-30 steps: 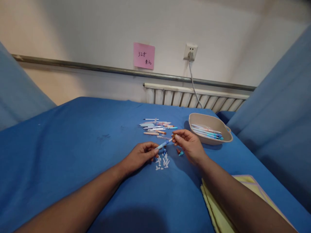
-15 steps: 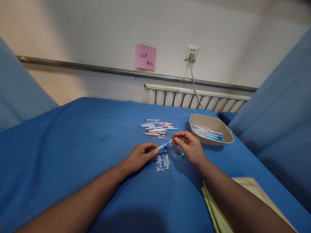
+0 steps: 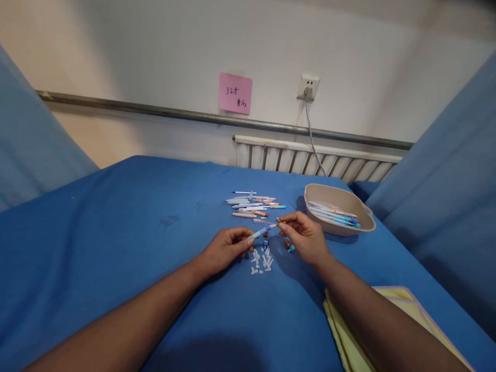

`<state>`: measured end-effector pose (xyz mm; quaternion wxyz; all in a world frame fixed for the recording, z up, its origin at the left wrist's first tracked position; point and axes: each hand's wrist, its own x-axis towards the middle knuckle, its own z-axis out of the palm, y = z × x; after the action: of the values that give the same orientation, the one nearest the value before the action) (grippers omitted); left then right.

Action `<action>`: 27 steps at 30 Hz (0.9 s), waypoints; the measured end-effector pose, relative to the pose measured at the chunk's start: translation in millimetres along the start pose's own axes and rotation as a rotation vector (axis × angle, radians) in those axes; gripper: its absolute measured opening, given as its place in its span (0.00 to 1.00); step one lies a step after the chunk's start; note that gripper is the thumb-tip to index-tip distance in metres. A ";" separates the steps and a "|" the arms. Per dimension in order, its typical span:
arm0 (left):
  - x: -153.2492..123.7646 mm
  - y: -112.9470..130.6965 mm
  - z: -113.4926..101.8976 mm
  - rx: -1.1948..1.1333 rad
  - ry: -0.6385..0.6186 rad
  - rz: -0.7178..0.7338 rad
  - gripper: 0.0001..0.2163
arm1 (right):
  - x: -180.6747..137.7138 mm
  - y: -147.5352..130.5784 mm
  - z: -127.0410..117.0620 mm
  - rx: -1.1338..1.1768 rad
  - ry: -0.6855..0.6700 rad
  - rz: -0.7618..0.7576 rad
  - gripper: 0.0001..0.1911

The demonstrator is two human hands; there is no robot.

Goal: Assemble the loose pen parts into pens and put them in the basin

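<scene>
My left hand (image 3: 229, 245) is closed around a light-blue pen (image 3: 262, 232), which slants up to the right. Thumb and fingers of my right hand (image 3: 304, 235) are pinched at the pen's far end, where a small orange-brown bit shows; what exactly they grip is mostly hidden. Below the pen lie several small white pieces (image 3: 266, 260) and a dark-blue cap (image 3: 265, 244). Near my right fingertips are a brown cap (image 3: 287, 243) and a teal cap (image 3: 291, 249). Beyond both hands, several pens and thin refills (image 3: 248, 205) are spread in a loose pile.
A beige basket (image 3: 334, 194) with several pens in it stands at the right. Yellow folded cloth (image 3: 395, 295) lies under my right forearm. Blue cloth (image 3: 127, 248) covers the surface. Behind it are a radiator (image 3: 302, 155) and a metal rail (image 3: 178, 113); blue curtains hang on both sides.
The view has shifted slightly. An orange-brown bit now shows between my right fingertips and the pen's end. Both hands stay in nearly the same place, the left still holding the pen.
</scene>
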<state>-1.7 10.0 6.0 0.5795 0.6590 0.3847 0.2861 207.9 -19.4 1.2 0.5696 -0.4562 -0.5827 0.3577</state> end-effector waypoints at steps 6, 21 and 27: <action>-0.7 -2.9 -1.4 0.003 -0.025 0.023 0.14 | -3.1 0.7 -6.8 -0.316 -0.031 -0.183 0.08; -5.4 -1.5 -5.3 0.319 -0.113 0.135 0.12 | -1.3 3.3 -6.2 -0.257 -0.175 -0.025 0.14; -8.6 2.7 -1.8 0.361 -0.151 0.105 0.14 | 0.0 3.7 -5.6 -0.264 -0.185 0.018 0.17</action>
<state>-7.3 3.7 9.5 0.4635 0.7910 0.3501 0.1922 213.9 -18.7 -1.7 0.4453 -0.4976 -0.6704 0.3234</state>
